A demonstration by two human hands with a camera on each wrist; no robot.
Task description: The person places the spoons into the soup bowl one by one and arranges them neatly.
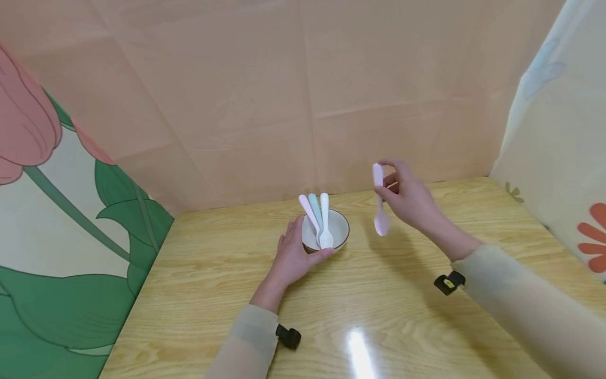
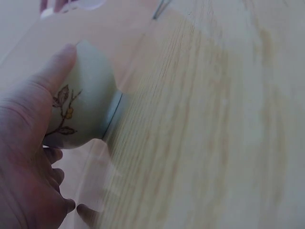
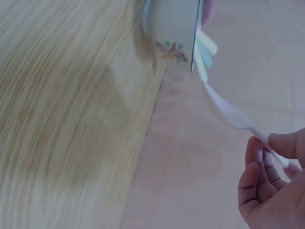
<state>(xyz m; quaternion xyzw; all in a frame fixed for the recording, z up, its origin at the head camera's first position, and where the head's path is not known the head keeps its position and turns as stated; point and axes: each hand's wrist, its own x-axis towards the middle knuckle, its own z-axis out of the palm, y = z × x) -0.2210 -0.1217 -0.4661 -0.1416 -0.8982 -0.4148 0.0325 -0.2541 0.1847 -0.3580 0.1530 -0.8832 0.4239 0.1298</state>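
A white bowl (image 1: 340, 226) with a dark rim stands on the table. My left hand (image 1: 294, 258) holds it from the left, thumb along its near side. In the left wrist view, a painted branch with leaves marks the outside of the bowl (image 2: 95, 95). Leaning in the bowl, handles up, are a pink utensil (image 1: 309, 209), a blue utensil (image 1: 314, 205) and a white spoon (image 1: 324, 210). To the right, my right hand (image 1: 409, 197) pinches the handle of a pale pink spoon (image 1: 381, 221) above the table, its head pointing down.
The wood-grain table (image 1: 213, 295) meets a peach backdrop (image 1: 236, 105) behind the bowl. A flower-printed panel (image 1: 57, 210) stands at the left, and a pale panel (image 1: 558, 158) at the right. Black wrist devices are on both sleeves.
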